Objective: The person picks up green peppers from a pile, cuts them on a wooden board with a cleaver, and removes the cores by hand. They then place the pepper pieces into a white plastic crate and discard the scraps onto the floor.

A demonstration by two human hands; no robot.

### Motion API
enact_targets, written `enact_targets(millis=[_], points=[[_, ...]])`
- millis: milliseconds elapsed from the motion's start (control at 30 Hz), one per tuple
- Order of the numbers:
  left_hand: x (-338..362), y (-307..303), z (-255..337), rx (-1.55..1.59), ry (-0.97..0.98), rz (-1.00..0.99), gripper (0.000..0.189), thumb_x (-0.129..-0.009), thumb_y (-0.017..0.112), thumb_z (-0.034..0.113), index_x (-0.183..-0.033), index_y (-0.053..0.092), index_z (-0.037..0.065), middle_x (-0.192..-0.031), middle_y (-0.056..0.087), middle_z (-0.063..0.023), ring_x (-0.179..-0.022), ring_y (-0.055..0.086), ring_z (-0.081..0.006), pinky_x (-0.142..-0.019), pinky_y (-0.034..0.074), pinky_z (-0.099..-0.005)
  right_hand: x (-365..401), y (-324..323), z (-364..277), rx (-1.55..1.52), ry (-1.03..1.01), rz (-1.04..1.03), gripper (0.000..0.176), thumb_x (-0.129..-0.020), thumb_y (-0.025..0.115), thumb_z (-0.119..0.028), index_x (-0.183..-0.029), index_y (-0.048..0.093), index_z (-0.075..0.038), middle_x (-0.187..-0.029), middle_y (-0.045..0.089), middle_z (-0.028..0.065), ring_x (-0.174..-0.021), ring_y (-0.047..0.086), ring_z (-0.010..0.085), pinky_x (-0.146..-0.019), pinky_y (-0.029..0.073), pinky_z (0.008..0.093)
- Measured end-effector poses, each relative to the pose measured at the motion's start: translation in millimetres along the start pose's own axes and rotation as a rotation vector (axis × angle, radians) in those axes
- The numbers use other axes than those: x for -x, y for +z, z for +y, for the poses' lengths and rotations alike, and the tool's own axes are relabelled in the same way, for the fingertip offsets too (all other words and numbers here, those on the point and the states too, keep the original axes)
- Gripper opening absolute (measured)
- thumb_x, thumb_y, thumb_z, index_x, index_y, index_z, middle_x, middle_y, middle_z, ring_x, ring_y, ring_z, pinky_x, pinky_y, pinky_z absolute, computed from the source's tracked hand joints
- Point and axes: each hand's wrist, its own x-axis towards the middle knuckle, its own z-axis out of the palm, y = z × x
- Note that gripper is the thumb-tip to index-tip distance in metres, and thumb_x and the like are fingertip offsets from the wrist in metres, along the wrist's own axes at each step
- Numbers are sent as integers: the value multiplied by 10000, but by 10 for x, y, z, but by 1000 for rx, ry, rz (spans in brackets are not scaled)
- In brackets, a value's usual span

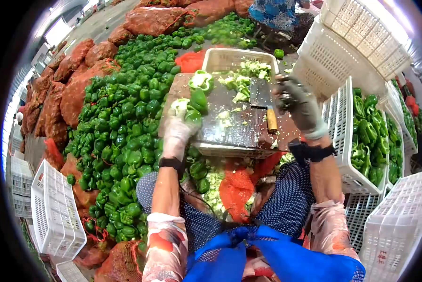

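My left hand [179,130], in a pale glove, is closed around a cut green bell pepper [192,115] at the left edge of the dark cutting board [215,134]. Just beyond it are a whole-looking green pepper [199,100] and a pepper half [201,81] with its pale inside showing. My right hand [299,104], in a dark glove specked with bits, hovers over the board's right side, fingers loosely bent and nothing visible in them. Near it a cleaver [271,120] with a wooden handle lies flat, beside pale green pepper cores [241,88].
A big heap of green peppers [121,122] spreads left, backed by red mesh sacks [86,80]. A pale bin [241,52] stands behind the board. Crates of cut peppers [368,136] and stacked white crates [345,51] are at right. Another person [274,16] sits at the back.
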Motion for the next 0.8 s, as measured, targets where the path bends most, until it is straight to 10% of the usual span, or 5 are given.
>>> enact_targets(millis=[267, 433, 567, 700, 800], points=[[63, 167, 233, -346, 4, -145, 944, -524, 855, 188, -1363, 437, 81, -1357, 419, -219, -1193, 485, -363, -996, 429, -391, -255, 209, 972, 600, 150, -246, 463, -869, 637, -386, -1182, 604, -46, -1128, 641, 139, -1024, 606, 245, -891, 479, 333], [-29, 255, 392, -183, -83, -315, 592, -585, 839, 135, -1101, 576, 13, -1037, 634, -175, -918, 623, -330, -827, 499, -376, -357, 130, 1235, 777, 117, -304, 515, -855, 592, -456, -1207, 577, -79, -1223, 577, 202, -1154, 547, 332, -976, 431, 389], [-34, 142, 341, 763, -371, -431, 178, -868, 634, 168, -989, 609, 40, -913, 622, -20, -759, 597, -138, -661, 500, -323, -338, 130, 1225, 698, 56, -263, 476, -862, 598, -412, -1181, 588, -60, -1158, 597, 204, -1123, 560, 317, -955, 438, 380], [172, 7, 575, 1659, -585, -330, 625, -832, 635, 478, -1250, 486, 37, -1082, 610, -210, -985, 613, -339, -918, 502, -458, -294, 186, 1222, 613, -2, -233, 501, -870, 599, -421, -1203, 570, -48, -1156, 598, 209, -1125, 564, 308, -963, 439, 372], [267, -26, 786, 1807, -662, -344, 583, -852, 593, 478, -1271, 501, 83, -1147, 606, -143, -998, 609, -301, -907, 502, -441, -226, 281, 1193, 594, -104, -282, 479, -883, 598, -378, -1215, 554, -35, -1125, 619, 188, -1078, 587, 270, -919, 468, 367]])
